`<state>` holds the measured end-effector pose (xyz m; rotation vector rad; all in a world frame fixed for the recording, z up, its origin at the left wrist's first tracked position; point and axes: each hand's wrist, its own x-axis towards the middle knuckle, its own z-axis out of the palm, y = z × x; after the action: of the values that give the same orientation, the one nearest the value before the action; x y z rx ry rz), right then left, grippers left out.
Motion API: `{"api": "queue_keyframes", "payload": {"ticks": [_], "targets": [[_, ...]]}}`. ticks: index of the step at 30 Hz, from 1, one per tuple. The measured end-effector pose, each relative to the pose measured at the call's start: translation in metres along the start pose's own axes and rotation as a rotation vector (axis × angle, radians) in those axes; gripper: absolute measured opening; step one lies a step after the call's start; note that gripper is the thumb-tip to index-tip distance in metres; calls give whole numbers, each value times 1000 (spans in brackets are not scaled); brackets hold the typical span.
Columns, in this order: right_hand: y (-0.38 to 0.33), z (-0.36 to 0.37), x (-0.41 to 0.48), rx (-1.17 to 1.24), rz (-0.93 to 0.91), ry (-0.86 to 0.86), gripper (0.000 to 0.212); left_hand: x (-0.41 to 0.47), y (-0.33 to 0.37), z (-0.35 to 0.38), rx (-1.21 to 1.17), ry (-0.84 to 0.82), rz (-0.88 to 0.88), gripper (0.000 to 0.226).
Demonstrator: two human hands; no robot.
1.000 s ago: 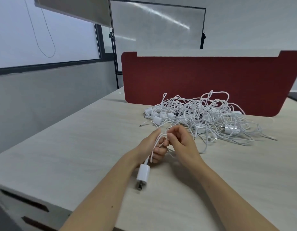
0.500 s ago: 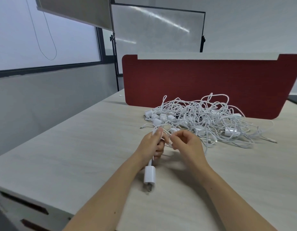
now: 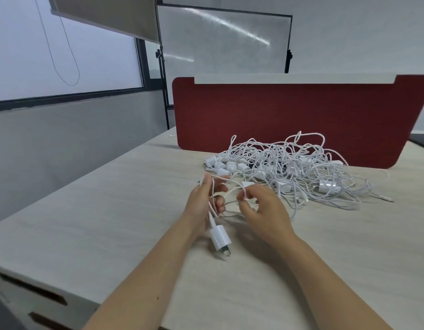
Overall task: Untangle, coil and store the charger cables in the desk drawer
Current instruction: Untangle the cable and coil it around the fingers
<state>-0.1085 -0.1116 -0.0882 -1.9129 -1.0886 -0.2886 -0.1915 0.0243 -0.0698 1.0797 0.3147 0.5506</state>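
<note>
A tangled heap of white charger cables (image 3: 294,167) with several plug adapters lies on the pale wooden desk (image 3: 111,210) in front of a red divider. My left hand (image 3: 203,203) grips loops of one white cable (image 3: 230,194), and its white plug adapter (image 3: 221,239) hangs below the hand just above the desk. My right hand (image 3: 261,206) pinches the same cable a little to the right, pulling a loop between the two hands. The cable's far end runs back into the heap.
A red desk divider (image 3: 289,115) stands behind the heap. Desk drawers (image 3: 32,296) with dark slot handles show at the lower left, closed. A whiteboard (image 3: 225,41) and a window with a blind stand beyond the desk.
My hands have drawn apart, opening a cable loop between them. The hanging adapter has swung slightly right and tilted.
</note>
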Motion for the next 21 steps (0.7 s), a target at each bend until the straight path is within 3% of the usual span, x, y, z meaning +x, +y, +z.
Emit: {"api": "queue_keyframes", "payload": {"ticks": [4, 8, 12, 14, 21], "targets": [[-7, 4, 1, 309, 107, -129, 11, 0, 3, 0, -81, 46, -86, 45], [-16, 3, 4, 572, 238, -98, 15, -2, 5, 1, -111, 52, -102, 44], [-20, -2, 6, 874, 484, -111, 15, -2, 5, 2, -104, 52, -112, 44], [-19, -3, 6, 848, 517, -125, 12, 0, 4, 1, -102, 45, -106, 45], [-11, -2, 6, 369, 391, -188, 13, 1, 4, -1, -22, 117, -56, 55]]}}
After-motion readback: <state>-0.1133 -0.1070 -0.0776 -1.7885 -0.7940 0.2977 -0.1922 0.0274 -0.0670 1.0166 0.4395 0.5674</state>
